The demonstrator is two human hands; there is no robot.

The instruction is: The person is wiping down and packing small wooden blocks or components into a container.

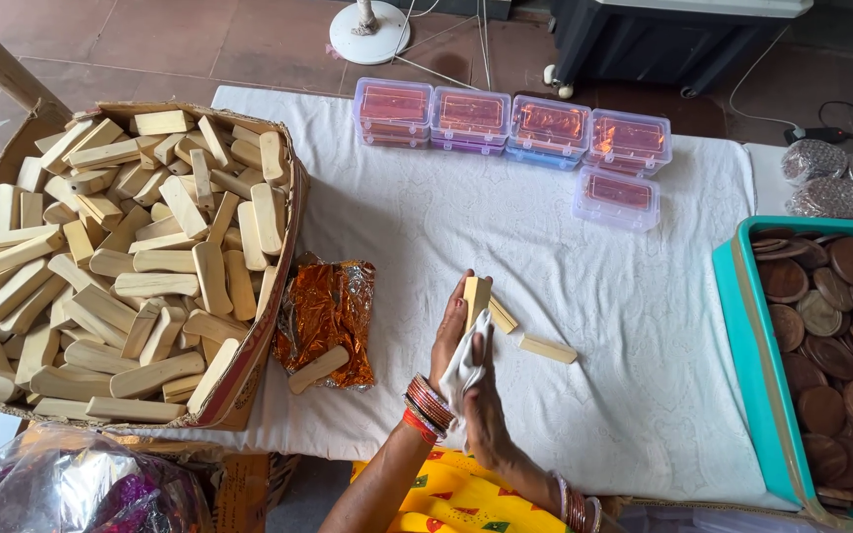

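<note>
My left hand [448, 341] holds a pale wooden block [475, 296] upright above the white cloth-covered table [426, 237]. My right hand [484, 395] presses a small white cloth [466, 367] against the lower part of that block. Two more wooden blocks lie on the cloth just right of my hands: one [503, 316] partly behind the held block, the other [547, 348] a little farther out. Bangles circle both wrists.
A big cardboard box [283, 286] of wooden blocks fills the left. Beside it lies crinkled orange foil [333, 311] with one block [317, 369] on it. Several clear lidded boxes [510, 133] line the far edge. A teal tray [742, 326] of brown discs stands right.
</note>
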